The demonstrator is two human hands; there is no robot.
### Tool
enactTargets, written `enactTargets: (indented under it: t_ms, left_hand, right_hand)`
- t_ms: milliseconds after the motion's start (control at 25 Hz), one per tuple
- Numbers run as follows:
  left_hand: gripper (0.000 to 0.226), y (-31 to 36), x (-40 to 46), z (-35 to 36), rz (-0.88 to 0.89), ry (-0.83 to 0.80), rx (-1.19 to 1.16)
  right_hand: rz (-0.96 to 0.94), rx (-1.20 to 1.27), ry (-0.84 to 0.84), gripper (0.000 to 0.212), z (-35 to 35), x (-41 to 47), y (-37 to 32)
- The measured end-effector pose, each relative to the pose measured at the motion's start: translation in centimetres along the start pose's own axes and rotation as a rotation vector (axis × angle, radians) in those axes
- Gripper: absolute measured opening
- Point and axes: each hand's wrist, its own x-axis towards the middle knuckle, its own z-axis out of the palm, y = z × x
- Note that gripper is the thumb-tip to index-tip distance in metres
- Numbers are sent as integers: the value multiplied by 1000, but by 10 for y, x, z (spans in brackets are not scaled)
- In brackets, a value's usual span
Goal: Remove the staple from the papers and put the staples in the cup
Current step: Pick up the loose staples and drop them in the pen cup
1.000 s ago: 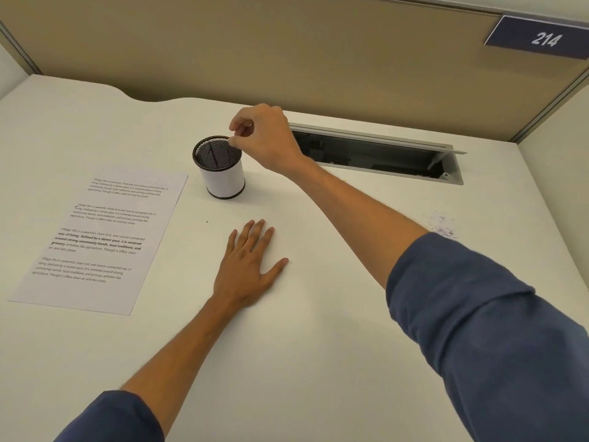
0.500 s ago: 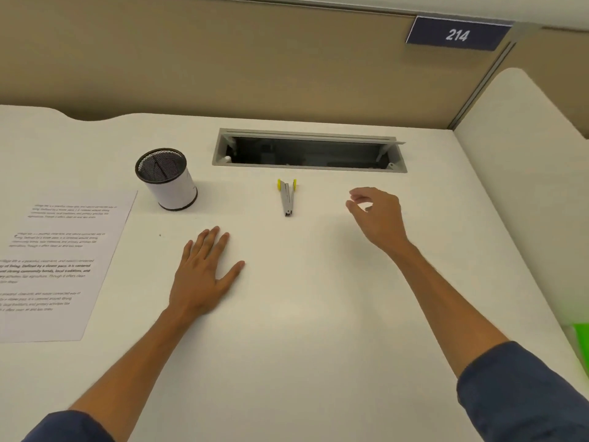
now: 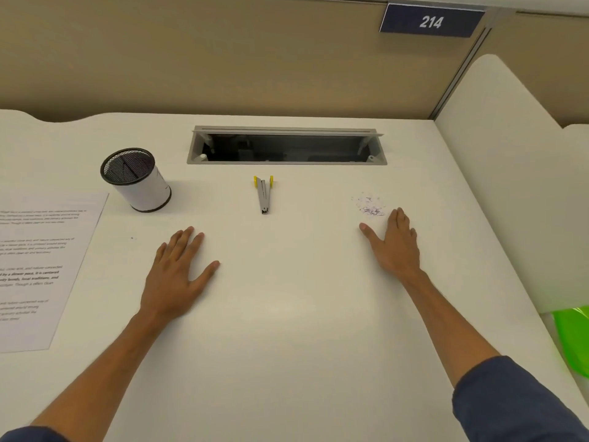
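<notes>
- Head view: a person's two bare hands lie flat on a white tabletop [image 3: 287, 330], both grips released, fingers straight and palms down, holding nothing.
- The left hand [image 3: 178, 275] rests left of centre, fingers pointing to the far side, thumb spread to the right.
- The right hand [image 3: 395, 247] rests right of centre, thumb spread to the left; its fingertips lie just beside a small heap of staples [image 3: 369, 207], and whether they touch it cannot be told.
- The staples lie loose on the tabletop, well apart from the cup [image 3: 137, 180].
- The cup, white-walled with a dark mesh inside and a dark rim, stands on the far left; what lies inside it cannot be made out.
- A printed paper [image 3: 41, 266] lies flat at the left edge, near the cup and cut off by the frame.
- A grey remover [image 3: 264, 195] with yellow tabs lies between the cup and the staples, its narrow tip pointing to the near side.
- Beyond the remover, a grey hatch [image 3: 287, 145] in the tabletop stands open on a dark cavity.
- A tan wall [image 3: 223, 59] at the far side carries a dark blue sign [image 3: 431, 21] reading 214.
- Blue sleeves [image 3: 516, 400] are pushed up both forearms.
- A bright green thing [image 3: 573, 336] shows at the right edge, too cropped to identify.
</notes>
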Motion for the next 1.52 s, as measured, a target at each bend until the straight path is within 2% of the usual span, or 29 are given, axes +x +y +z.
enactTargets:
  t_ms: [400,520,640,720,800,880,960,1040,1320,1520]
  left_hand:
    - [76,1,0,0,1,2,-4]
    - [76,1,0,0,-6,2,-7]
    - [76,2,0,0,-3,5,-12]
    - [75,1,0,-1,-3,9,-14]
    - [75,2,0,-1,-6,9,-16]
    - [76,2,0,-1,-7,9,-17]
    - [76,2,0,-1,-8,9,-15]
    - [76,2,-1,-1,-10,5,-14]
    - [76,3,0,-2,-9,3,-18]
    - [76,2,-1,-1,-9,4,-17]
  right_hand:
    - [-105,35,-4,92,11,36,-33]
    - [-126,50,7,76,14,46,-41]
    - [-176,13,87,54,15,44,-40]
    - [-235,34,133,49,11,40,-36]
    - [-196,88,207,55,6,35,-29]
    - [-47,1,261,69,1,33,-17]
    - [120,-130,217,89,1,28,-5]
    - [183,-139,143,101,2,24,2]
    - [17,-70,1,98,5,30,-8]
    - [-179,-57,-38,83,13,43,-26]
